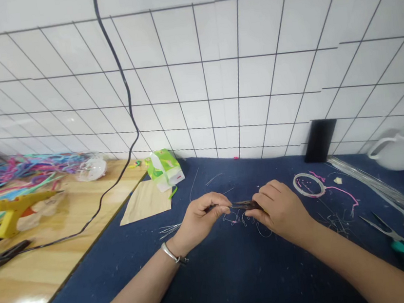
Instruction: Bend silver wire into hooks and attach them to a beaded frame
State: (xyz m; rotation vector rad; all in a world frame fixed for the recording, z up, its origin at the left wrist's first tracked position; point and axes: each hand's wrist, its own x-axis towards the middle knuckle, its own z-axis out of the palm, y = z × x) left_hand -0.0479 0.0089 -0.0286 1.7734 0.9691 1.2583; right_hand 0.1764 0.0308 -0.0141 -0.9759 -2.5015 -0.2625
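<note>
My right hand (280,208) is closed round a pair of dark pliers (244,205), whose jaws point left. The fingertips of my left hand (204,215) are pinched together right at the tip of the jaws, on what looks like a thin wire, mostly hidden by the fingers. Below the pliers lie several small bent wire pieces (243,219) with looped ends. A few straight wires (169,230) stick out on the mat beside my left wrist. To the right of my right hand is a white ring (295,185) with pink pieces inside it.
Green-handled pliers (400,240) lie open at the right, near wire scraps (338,223) and a long wire bundle (391,192). A white jug (395,152) and black block (320,141) stand behind. Leftward are a tissue pack (165,170), yellow glue gun (14,211) and black cord (117,63).
</note>
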